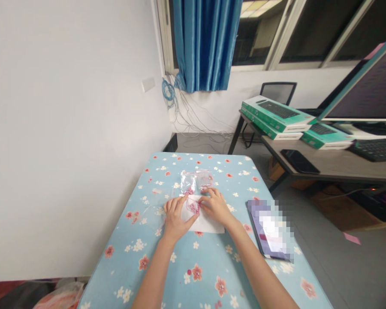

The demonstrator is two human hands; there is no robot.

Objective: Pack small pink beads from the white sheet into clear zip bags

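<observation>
Left hand [176, 216] spread over white paper [210, 227]; right hand [216, 207] at pink beads [193, 208], pinch unclear; lettering on green boxes [273, 115] illegible.

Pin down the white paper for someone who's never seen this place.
Find the blue flowered table, then the left hand and right hand near its middle. The paper lies partly beneath them, just nearer than two clear bags. Unlike those see-through bags, it is plain white, with small pink pieces between the hands.

Legible text: none | keyboard boxes [278, 115]: print too small, blurred
</observation>
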